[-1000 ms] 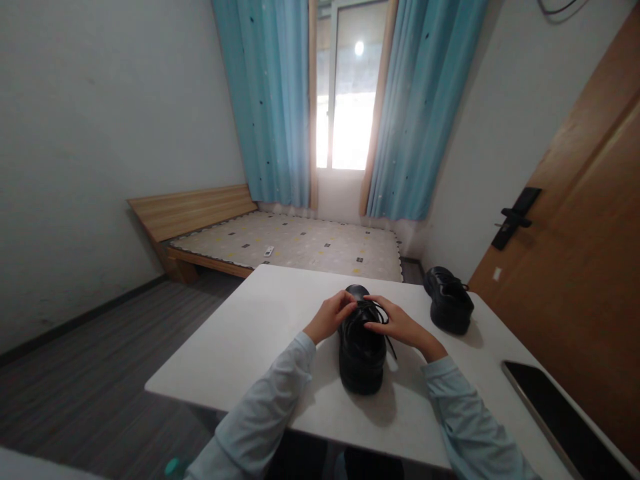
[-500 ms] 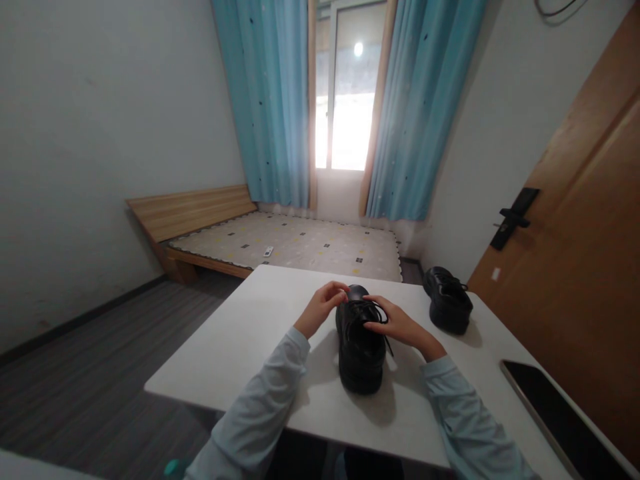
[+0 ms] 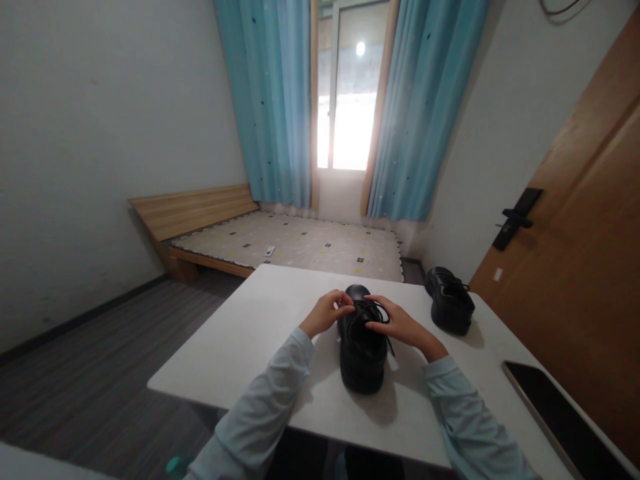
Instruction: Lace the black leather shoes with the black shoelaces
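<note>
A black lace-up shoe (image 3: pixel 363 360) sits upright on the white table (image 3: pixel 225 333), toe pointing away and heel toward me. My left hand (image 3: pixel 327 312) is at its left side, with thumb and fingers pinched at the black shoelace (image 3: pixel 367 311); the exact bit of lace between the fingertips is hard to make out. From the right, my right hand (image 3: pixel 395 322) grips the shoe's upper, its thumb at the opening and its fingers over the lacing. Loose lace hangs down the shoe's right side.
A second black shoe (image 3: pixel 449 301) stands at the table's far right corner. Nearer me, a dark phone-like slab (image 3: pixel 565 420) lies along the right edge. Beyond the table are a bed (image 3: pixel 295 240) with a small white remote-like object (image 3: pixel 269 251) and a wooden door (image 3: pixel 575 267).
My left hand has shifted right and slightly nearer me, from the shoe's toe area to the lacing. My right hand keeps its place on the shoe.
</note>
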Demonstrator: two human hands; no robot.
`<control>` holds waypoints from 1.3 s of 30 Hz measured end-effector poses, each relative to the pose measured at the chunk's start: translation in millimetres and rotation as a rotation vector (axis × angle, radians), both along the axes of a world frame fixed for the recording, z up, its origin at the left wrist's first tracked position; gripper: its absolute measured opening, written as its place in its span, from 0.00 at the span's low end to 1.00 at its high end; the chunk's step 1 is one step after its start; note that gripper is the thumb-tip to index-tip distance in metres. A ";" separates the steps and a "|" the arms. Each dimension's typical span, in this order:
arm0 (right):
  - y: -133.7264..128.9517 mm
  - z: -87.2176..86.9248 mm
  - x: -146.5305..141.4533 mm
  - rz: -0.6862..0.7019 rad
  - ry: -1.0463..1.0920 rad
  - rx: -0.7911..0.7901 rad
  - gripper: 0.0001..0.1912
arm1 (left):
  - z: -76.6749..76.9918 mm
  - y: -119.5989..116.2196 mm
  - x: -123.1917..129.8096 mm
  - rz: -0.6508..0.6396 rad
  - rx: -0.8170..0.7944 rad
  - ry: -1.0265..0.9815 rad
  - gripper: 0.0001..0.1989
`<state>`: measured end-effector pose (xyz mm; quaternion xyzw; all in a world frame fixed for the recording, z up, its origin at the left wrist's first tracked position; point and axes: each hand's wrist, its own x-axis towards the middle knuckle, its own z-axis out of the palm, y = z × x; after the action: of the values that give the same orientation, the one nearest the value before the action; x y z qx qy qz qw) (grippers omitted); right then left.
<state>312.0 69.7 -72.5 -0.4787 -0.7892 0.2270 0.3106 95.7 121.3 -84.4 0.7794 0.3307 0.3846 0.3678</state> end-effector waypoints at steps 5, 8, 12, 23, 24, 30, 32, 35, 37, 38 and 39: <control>-0.8 2.2 -0.9 -0.010 -0.004 -0.006 0.32 | 2.3 -1.8 3.0 -0.039 -0.090 -0.136 0.15; -0.7 1.5 -0.7 -0.009 -0.005 0.002 0.32 | 3.6 -4.1 4.1 -0.082 -0.114 -0.177 0.14; 0.6 -1.3 0.6 0.002 0.009 0.017 0.32 | 1.6 -4.3 4.9 -0.095 -0.125 -0.201 0.15; 1.9 -4.6 2.6 -0.001 0.023 0.020 0.33 | 7.4 -5.5 -0.2 -0.012 -0.107 -0.227 0.16; 1.6 -4.5 2.6 -0.001 0.026 0.019 0.33 | 7.1 -5.4 -0.1 -0.019 -0.113 -0.236 0.16; 0.6 -3.9 1.7 -0.006 0.030 0.011 0.33 | 5.3 -6.9 4.0 -0.100 -0.251 -0.381 0.18; 0.9 -4.4 1.8 -0.006 0.033 0.013 0.33 | 7.0 -8.9 4.6 -0.096 -0.270 -0.392 0.19; 1.6 -5.2 2.2 -0.010 0.036 0.009 0.33 | 9.8 -10.4 3.8 -0.073 -0.234 -0.340 0.19; 2.0 -5.4 2.3 -0.008 0.036 0.008 0.33 | 10.4 -10.0 3.0 -0.066 -0.199 -0.304 0.19; 2.1 -5.5 2.3 -0.006 0.034 0.011 0.33 | 10.3 -9.4 2.7 -0.064 -0.186 -0.293 0.19; 2.1 -5.4 2.3 -0.004 0.031 0.014 0.33 | 10.0 -8.7 2.3 -0.063 -0.176 -0.286 0.19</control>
<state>314.3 71.8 -78.0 -0.4744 -0.7849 0.2284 0.3266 98.0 112.6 -74.4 0.6915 0.2827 0.4494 0.4899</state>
